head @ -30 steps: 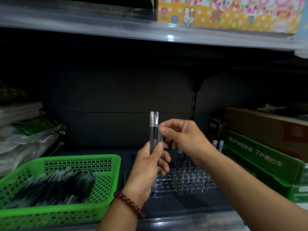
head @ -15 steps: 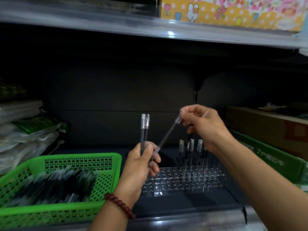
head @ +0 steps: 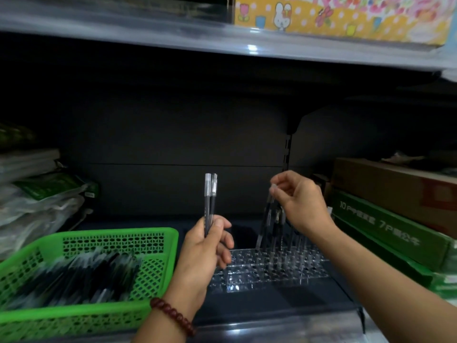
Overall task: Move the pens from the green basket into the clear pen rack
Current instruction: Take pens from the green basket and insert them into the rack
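A green mesh basket (head: 170,246) at the lower left holds several dark pens (head: 81,276). To its right lies the clear pen rack (head: 247,276) with several pens standing at its back right. My left hand (head: 205,251) grips two pens (head: 209,201) upright above the rack's left end. My right hand (head: 301,201) pinches the cap end of one pen (head: 264,219), which slants down with its tip at the rack's back row.
A shelf board runs overhead with a yellow patterned box (head: 341,16) on it. Green and brown cartons (head: 385,219) are stacked on the right, close to the rack. Plastic-wrapped packs (head: 37,201) lie on the left behind the basket.
My right hand pulled one pen out of the left hand's bundle, swung it right and lowered its tip to the rack. The left hand keeps two pens upright.
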